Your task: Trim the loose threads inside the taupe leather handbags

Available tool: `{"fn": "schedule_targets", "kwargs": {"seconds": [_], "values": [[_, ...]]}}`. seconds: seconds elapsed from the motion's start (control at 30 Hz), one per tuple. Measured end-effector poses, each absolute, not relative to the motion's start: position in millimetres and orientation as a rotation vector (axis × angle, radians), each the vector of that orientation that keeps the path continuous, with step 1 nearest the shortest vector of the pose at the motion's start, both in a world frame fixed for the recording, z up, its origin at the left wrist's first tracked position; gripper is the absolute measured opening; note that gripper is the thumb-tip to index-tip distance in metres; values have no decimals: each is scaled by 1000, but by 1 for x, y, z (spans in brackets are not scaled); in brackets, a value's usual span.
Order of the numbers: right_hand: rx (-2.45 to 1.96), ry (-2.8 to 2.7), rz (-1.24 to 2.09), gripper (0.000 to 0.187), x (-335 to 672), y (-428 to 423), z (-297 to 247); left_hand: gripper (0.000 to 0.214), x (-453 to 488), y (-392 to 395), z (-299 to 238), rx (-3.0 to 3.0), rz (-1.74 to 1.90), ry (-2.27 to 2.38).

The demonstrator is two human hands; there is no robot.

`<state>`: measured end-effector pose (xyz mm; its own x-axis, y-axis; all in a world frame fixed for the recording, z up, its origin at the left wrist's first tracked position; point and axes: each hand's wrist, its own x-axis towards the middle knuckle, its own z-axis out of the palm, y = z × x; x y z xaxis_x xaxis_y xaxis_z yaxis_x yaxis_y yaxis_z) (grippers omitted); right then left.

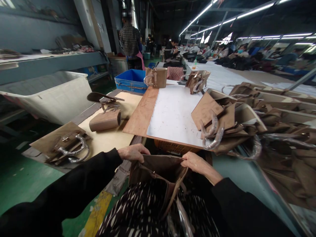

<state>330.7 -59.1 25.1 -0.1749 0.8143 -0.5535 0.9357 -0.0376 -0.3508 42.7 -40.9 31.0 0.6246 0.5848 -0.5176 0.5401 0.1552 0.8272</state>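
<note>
A taupe handbag (pixel 158 172) rests on my lap, its mouth facing up. My left hand (pixel 133 153) is closed on the left side of the bag's top rim. My right hand (pixel 195 163) is closed on the right side of the rim. Both arms wear black sleeves. The bag's wrapped handle hangs down near my patterned clothing. The inside of the bag is dark and I cannot see into it.
A work board with a white sheet (pixel 172 115) lies ahead. A heap of similar bags (pixel 259 125) is at the right. Further bags lie at the left (pixel 71 144) and centre left (pixel 105 120). A blue crate (pixel 130 80), white tub (pixel 54 95) and a standing person (pixel 129 42) are beyond.
</note>
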Motion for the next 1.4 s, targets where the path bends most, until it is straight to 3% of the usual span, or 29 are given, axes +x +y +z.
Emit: {"fn": "schedule_targets", "kwargs": {"seconds": [0.1,0.23,0.43,0.67,0.97,1.23,1.4], "values": [[1893,2260,-975,15,328,-60,14,38,46,-41,19,1408,71,1010],[1746,2459,-1389,37,326,-59,6,36,43,-39,14,1393,86,1033],[1642,2309,-1831,25,330,-54,-4,32,36,-43,10,1418,303,1039],[1641,2376,-1567,17,323,-39,-6,31,28,-46,-2,1179,337,993],[1685,2017,-1987,21,330,-36,-22,31,27,-40,-16,1064,432,932],[1693,2016,-2052,21,334,-39,-26,37,31,-38,-26,1193,507,1069],[1743,2158,-1789,22,329,-38,-22,39,34,-34,-18,1295,416,1223]]}}
